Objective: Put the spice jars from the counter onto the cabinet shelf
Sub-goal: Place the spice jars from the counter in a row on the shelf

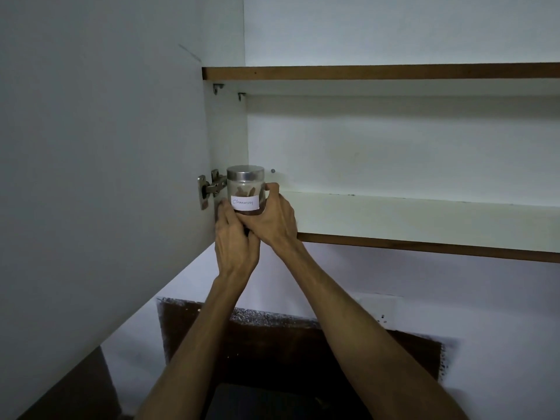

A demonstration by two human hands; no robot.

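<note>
Both our hands clasp the glass spice jar (245, 192): left hand (235, 237) underneath, right hand (272, 218) around its side. Handwritten label (245, 203) reads "Cinnamon". Jar sits at the lower shelf (394, 219) left end, hinge (210, 186) just left.

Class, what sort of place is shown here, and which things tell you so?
Probably a home kitchen: an open wall cabinet with a shelf, a door hinge, and a jar labelled Cinnamon held by both hands.
</note>
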